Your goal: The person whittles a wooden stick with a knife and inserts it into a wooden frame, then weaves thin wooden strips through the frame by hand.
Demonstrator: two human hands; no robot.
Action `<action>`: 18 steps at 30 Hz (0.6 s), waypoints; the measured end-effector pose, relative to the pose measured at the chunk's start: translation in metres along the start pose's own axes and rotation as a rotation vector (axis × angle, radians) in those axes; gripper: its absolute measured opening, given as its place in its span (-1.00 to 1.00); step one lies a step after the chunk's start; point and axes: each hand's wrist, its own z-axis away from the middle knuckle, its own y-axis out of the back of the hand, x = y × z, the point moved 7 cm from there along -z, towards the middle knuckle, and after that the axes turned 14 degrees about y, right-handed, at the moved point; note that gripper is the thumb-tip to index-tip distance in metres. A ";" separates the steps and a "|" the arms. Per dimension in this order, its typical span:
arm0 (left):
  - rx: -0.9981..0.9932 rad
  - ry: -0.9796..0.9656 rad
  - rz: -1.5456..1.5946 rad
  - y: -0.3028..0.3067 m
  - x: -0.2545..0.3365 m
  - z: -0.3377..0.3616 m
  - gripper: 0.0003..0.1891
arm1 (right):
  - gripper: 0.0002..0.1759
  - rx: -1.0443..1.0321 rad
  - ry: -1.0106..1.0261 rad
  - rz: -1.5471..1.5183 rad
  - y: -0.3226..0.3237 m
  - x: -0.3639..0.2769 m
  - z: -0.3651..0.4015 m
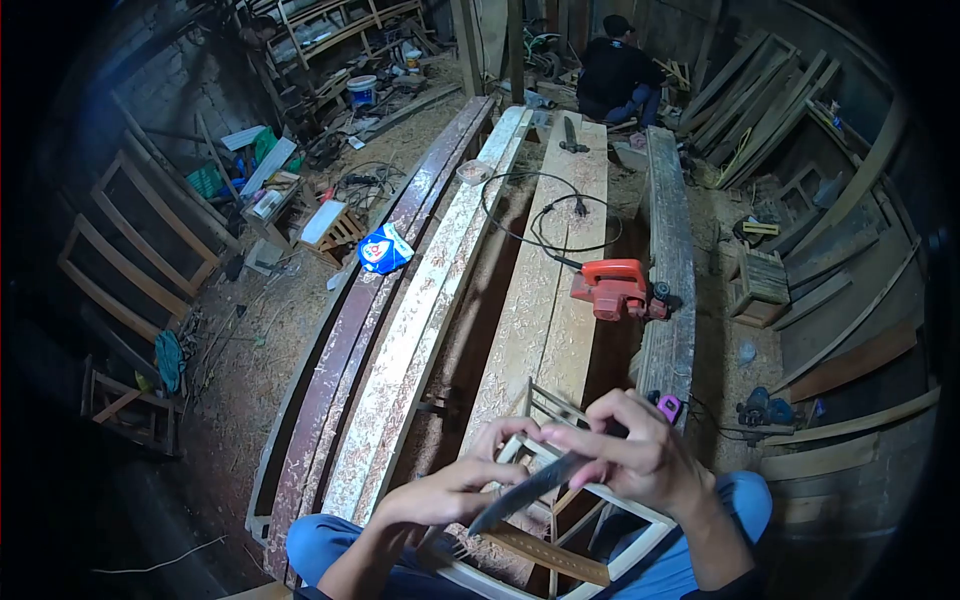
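My right hand pinches a dark, flat, blade-like tool, perhaps a file. The tool slants down to the left across a small wooden frame. This pale frame, with several slats and a curved brown strip, rests at my lap between my knees. My left hand has its fingers closed around a corner of the frame, just beside the tool. Part of the frame is hidden behind both hands.
A red power planer with its black cable lies on shaving-strewn planks. A blue-and-white packet sits on the left beam. Farther back, another person sits low. Wooden frames lean at left; a small wooden stool stands right.
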 end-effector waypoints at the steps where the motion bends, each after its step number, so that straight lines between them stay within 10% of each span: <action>1: -0.018 0.074 0.097 0.003 -0.010 0.000 -0.84 | -0.40 -0.058 0.004 -0.046 -0.003 -0.003 -0.001; 18: 0.001 0.042 0.073 0.005 -0.008 -0.003 -0.78 | -0.51 -0.146 0.070 0.004 -0.027 0.002 0.008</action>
